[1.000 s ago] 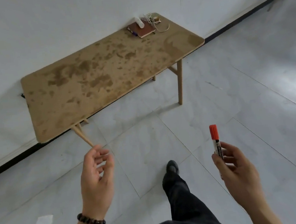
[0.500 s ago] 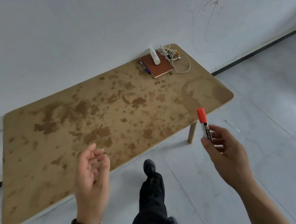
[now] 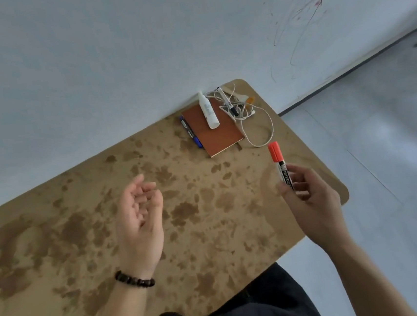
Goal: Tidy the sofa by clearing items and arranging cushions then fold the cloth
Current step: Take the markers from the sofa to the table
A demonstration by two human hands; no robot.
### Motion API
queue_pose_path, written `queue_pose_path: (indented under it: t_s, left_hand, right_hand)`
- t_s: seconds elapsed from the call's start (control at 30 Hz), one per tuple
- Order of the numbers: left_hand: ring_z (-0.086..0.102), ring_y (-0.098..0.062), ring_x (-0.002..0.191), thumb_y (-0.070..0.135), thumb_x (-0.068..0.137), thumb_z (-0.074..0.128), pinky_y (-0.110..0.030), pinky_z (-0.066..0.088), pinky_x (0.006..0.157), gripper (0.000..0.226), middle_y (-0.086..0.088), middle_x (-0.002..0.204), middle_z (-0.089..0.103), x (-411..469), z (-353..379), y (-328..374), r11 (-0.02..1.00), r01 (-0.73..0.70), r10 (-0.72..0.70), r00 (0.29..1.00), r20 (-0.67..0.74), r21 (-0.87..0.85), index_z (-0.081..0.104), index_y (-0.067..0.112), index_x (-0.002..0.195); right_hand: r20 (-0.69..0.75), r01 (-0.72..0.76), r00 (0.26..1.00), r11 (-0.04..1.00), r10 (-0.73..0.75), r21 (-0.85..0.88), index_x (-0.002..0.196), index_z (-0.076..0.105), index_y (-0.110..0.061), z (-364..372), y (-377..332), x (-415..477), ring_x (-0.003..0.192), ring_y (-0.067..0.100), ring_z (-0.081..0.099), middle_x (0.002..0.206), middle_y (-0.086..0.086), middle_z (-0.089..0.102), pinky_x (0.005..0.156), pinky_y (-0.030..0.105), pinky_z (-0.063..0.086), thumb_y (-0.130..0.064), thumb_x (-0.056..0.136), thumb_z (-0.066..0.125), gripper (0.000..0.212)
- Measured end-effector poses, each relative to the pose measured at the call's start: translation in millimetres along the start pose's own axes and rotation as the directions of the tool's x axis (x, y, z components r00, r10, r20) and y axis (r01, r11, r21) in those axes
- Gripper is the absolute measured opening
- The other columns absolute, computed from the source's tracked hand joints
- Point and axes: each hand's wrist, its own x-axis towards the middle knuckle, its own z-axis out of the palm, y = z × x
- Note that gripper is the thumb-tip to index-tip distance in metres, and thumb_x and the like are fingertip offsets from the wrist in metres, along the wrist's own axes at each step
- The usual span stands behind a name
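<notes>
– marker (image 3: 280, 166) with the red cap, up in the right hand (image 3: 310, 199), cap pointing up and away, thumb and fingers curled round the white barrel. what's under it?

– the right part of the stained wooden table (image 3: 58, 248), near its right edge, and it looks clear of the top. the cap end sits just short of the white cable (image 3: 263, 127).

– and the left hand (image 3: 139, 215)?

– above the middle of the table, palm turned toward the camera, fingers loosely curled, holding nothing. dark bead bracelet (image 3: 134, 279) on that wrist.

– far corner looks busy.

– 1 brown notebook (image 3: 218, 134) by the wall, 1 white bottle (image 3: 208, 110) lying across it, 1 blue pen (image 3: 192, 136) just beside its left edge, and a black-tipped pen (image 3: 226, 102) tangled in the cable heap to the right.

– background?

– pale wall with thin scribbles (image 3: 315, 7) at upper right, grey tiled floor (image 3: 379, 141) to the right, dark trousers (image 3: 255, 306) at the bottom edge.
</notes>
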Motion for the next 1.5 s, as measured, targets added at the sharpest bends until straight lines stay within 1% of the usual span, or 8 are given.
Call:
queue_pose_path:
  t_s: [0.2, 0.47, 0.63, 1.03, 1.23, 1.3, 1.4, 1.5]
  left_hand:
    - [0.061, -0.012, 0.106, 0.027, 0.091, 0.057, -0.024, 0.051, 0.091, 0.039, 0.004, 0.112, 0.063, 32, 35, -14, 0.992, 0.127, -0.125, 0.988, -0.086, 0.008, 0.052, 0.015, 0.128]
    - [0.062, -0.014, 0.108, 0.027, 0.092, 0.061, -0.024, 0.053, 0.089, 0.030, 0.006, 0.108, 0.065, 20, 68, -32, 0.939, 0.344, -0.330, 0.903, -0.275, 0.002, 0.053, 0.032, 0.120]
    - [0.061, -0.020, 0.105, 0.039, 0.083, 0.061, -0.041, 0.051, 0.089, 0.041, 0.002, 0.110, 0.065, 36, 87, -35, 0.933, 0.358, -0.351, 0.885, -0.306, -0.035, 0.054, 0.031, 0.122]
    - [0.061, -0.026, 0.107, 0.037, 0.087, 0.057, -0.040, 0.053, 0.090, 0.040, 0.001, 0.112, 0.063, 42, 104, -12, 0.967, 0.254, -0.253, 0.929, -0.270, -0.030, 0.052, 0.027, 0.125]
    - [0.062, -0.019, 0.109, 0.037, 0.088, 0.056, -0.022, 0.052, 0.089, 0.049, 0.008, 0.112, 0.063, 30, 89, 24, 0.991, 0.137, -0.130, 0.961, -0.244, 0.009, 0.050, 0.013, 0.130]
    - [0.062, -0.017, 0.108, 0.038, 0.089, 0.055, -0.021, 0.051, 0.090, 0.048, 0.007, 0.113, 0.063, 23, 83, 36, 0.994, 0.103, -0.095, 0.967, -0.237, 0.023, 0.050, 0.013, 0.130]
    - [0.063, -0.018, 0.107, 0.033, 0.090, 0.054, -0.024, 0.051, 0.091, 0.046, 0.003, 0.113, 0.063, 8, 76, 48, 0.998, 0.052, -0.041, 0.969, -0.245, 0.039, 0.050, 0.010, 0.130]
    - [0.062, -0.019, 0.107, 0.033, 0.090, 0.055, -0.024, 0.050, 0.092, 0.046, 0.001, 0.113, 0.062, -19, 76, 48, 0.996, 0.069, -0.052, 0.956, -0.287, 0.049, 0.049, 0.011, 0.131]
  right_hand:
    - [0.129, 0.049, 0.991, 0.996, -0.039, -0.076, 0.118, 0.061, -0.033, 56, 1, 145, 0.082, -0.006, 0.058, 0.106, -0.010, 0.062, 0.067, 0.002, 0.041, -0.028, 0.091, 0.066, 0.028]
    - [0.237, 0.168, 0.966, 0.950, -0.106, -0.262, 0.129, 0.056, -0.024, 183, 21, 341, 0.104, 0.017, 0.058, 0.115, -0.001, 0.062, 0.087, 0.031, 0.044, -0.029, 0.091, 0.053, 0.039]
    - [0.219, 0.234, 0.964, 0.879, -0.153, -0.416, 0.120, 0.063, -0.021, 213, 46, 368, 0.113, 0.025, 0.056, 0.119, 0.001, 0.065, 0.083, 0.033, 0.038, -0.024, 0.097, 0.042, 0.031]
    - [0.362, 0.281, 0.928, 0.807, -0.090, -0.520, 0.114, 0.065, -0.015, 200, 33, 371, 0.110, 0.033, 0.057, 0.125, 0.012, 0.055, 0.076, 0.034, 0.041, -0.018, 0.100, 0.045, 0.025]
    - [0.492, 0.368, 0.851, 0.877, -0.183, -0.309, 0.142, 0.048, -0.021, 129, 13, 307, 0.131, 0.025, 0.044, 0.143, 0.005, 0.047, 0.106, 0.043, 0.040, -0.034, 0.102, 0.043, 0.043]
    - [0.471, 0.347, 0.854, 0.918, -0.223, -0.195, 0.137, 0.054, -0.023, 92, 0, 267, 0.121, 0.016, 0.053, 0.136, 0.000, 0.052, 0.103, 0.038, 0.045, -0.040, 0.102, 0.043, 0.041]
    - [0.394, 0.271, 0.884, 0.962, -0.251, 0.004, 0.122, 0.065, -0.027, 27, -13, 189, 0.097, -0.001, 0.059, 0.114, -0.010, 0.063, 0.084, 0.010, 0.044, -0.037, 0.102, 0.047, 0.029]
    - [0.371, 0.153, 0.904, 0.972, -0.211, 0.181, 0.116, 0.066, -0.028, -21, 0, 122, 0.096, 0.002, 0.064, 0.109, -0.012, 0.068, 0.077, 0.008, 0.047, -0.027, 0.097, 0.057, 0.021]
